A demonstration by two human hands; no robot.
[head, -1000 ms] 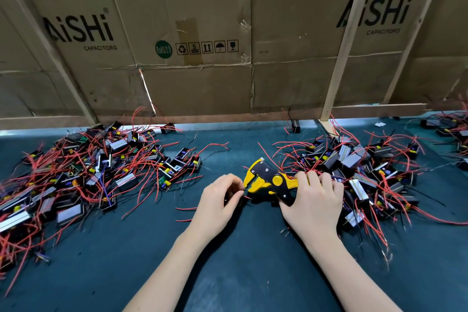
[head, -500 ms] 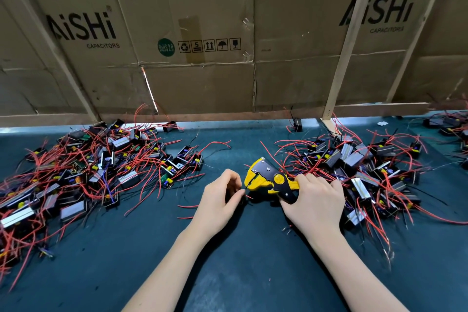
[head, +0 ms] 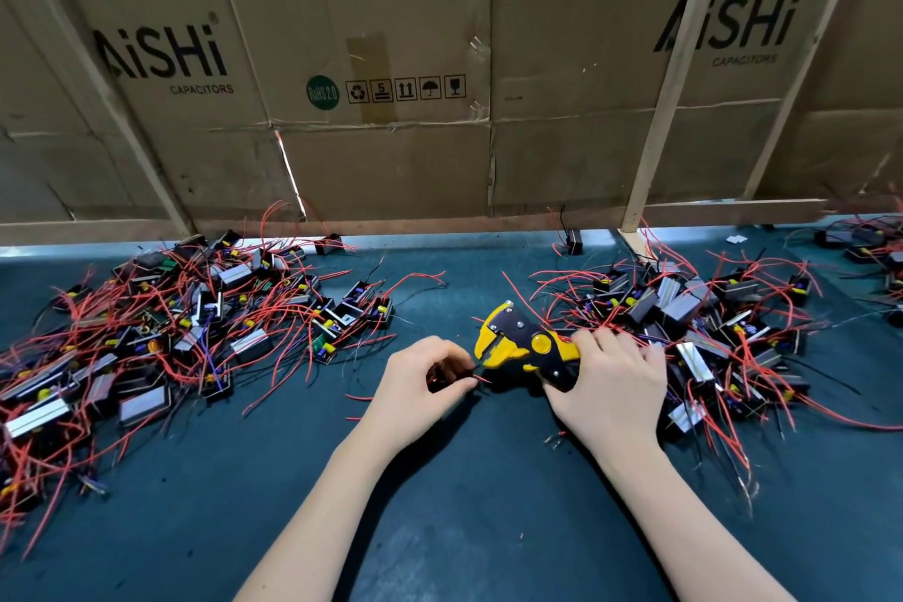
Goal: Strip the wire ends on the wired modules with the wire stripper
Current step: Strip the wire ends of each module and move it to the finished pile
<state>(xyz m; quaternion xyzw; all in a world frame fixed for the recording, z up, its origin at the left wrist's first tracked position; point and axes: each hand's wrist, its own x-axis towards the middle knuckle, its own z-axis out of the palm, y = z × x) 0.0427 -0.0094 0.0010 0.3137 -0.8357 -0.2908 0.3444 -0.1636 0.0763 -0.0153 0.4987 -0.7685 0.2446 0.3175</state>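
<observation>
My right hand (head: 611,386) grips the handles of a yellow and black wire stripper (head: 520,345), whose jaws point left. My left hand (head: 415,386) curls round a small dark wired module (head: 442,374) and pinches it just left of the jaws; the module's red and black wire ends (head: 476,374) reach to the jaw tips. Most of the module is hidden inside my fingers. A pile of wired modules with red leads (head: 698,323) lies to the right, partly under my right hand. A second, larger pile (head: 185,323) spreads over the left of the mat.
The work surface is a dark teal mat (head: 440,504). Cardboard sheets with wooden battens (head: 391,112) form a wall at the back. A lone black module (head: 574,240) sits by the wall, and more modules (head: 865,244) lie at far right. Loose red wire scraps (head: 359,398) lie near my left hand.
The view has shifted slightly. My left hand has opened a little, showing the module and its wire ends at the stripper's jaws. My right hand keeps its grip on the handles.
</observation>
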